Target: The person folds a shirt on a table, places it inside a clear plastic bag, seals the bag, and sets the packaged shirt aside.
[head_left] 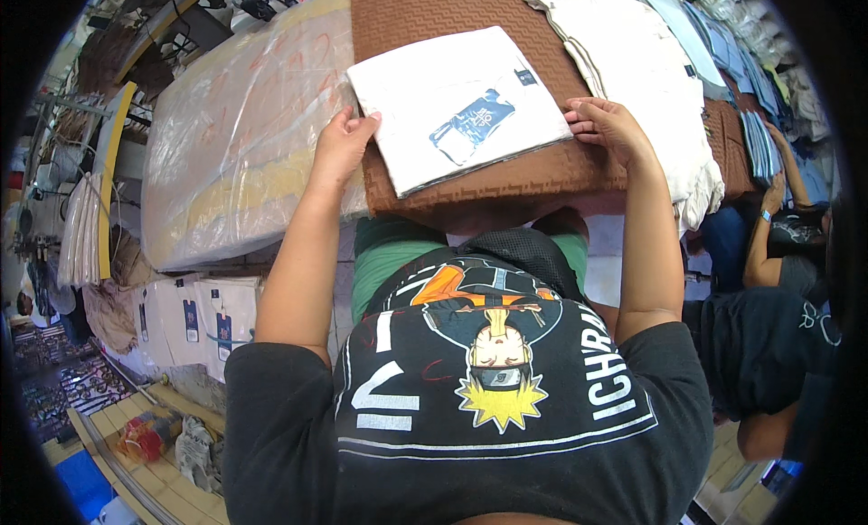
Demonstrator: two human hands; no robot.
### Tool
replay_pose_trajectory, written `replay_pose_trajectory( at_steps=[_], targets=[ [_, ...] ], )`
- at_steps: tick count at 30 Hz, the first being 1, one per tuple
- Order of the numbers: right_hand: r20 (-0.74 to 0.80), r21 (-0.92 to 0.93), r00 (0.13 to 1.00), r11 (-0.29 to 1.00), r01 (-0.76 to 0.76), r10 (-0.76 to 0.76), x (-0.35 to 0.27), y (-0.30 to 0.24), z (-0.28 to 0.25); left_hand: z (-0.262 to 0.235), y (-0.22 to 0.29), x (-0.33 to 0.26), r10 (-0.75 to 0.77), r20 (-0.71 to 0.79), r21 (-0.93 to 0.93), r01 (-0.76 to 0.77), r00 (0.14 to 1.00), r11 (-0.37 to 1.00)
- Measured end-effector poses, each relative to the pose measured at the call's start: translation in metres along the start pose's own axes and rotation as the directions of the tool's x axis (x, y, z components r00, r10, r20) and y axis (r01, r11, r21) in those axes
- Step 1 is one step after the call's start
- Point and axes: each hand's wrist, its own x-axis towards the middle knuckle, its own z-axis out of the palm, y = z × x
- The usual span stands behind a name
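A folded white shirt (pixel 407 91) lies flat on the brown textured cloth of the table in front of me. A dark blue hang tag (pixel 484 118) rests on its front, and a small dark label shows near its upper right. My left hand (pixel 344 143) is at the shirt's left edge, thumb touching the edge and fingers apart from it. At the right corner is my right hand (pixel 615 132), its loosely bent fingers spread against the edge. Neither hand visibly grips the fabric.
A large plastic-wrapped block (pixel 244 136) stands left of the table. Loose cream garments (pixel 646 91) and blue folded clothes (pixel 723 37) lie to the right. Another person's hand (pixel 774 192) is by a striped blue stack. Tagged pale garments (pixel 212 321) sit lower left.
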Motion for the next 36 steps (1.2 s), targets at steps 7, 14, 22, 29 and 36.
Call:
replay_pose_trajectory(
  at_steps=[7,14,22,29,36],
  targets=[
    [0.068,-0.236,0.997,0.971,0.041,-0.025,0.007,-0.004,0.008,0.002,0.011,0.008,-0.053,0.118,0.098,0.042,0.992,0.994],
    [0.179,0.053,0.984,0.999,-0.011,0.001,-0.007,-0.006,0.042,0.0,0.013,0.001,-0.139,0.163,-0.201,0.171,0.977,0.965],
    [0.209,0.031,0.952,0.974,0.224,-0.225,-0.01,0.007,0.052,0.0,0.011,0.001,-0.046,0.348,-0.571,0.25,0.937,0.782],
    [0.478,0.065,0.738,0.857,0.512,-0.477,-0.037,-0.082,0.151,-0.109,-0.013,-0.094,0.204,-0.076,-0.76,-0.189,0.976,0.622],
    [0.77,0.015,0.517,0.822,0.57,-0.373,-0.076,-0.128,0.283,-0.257,-0.089,-0.179,-0.039,-0.365,-0.682,-0.239,0.93,0.691]
  ],
)
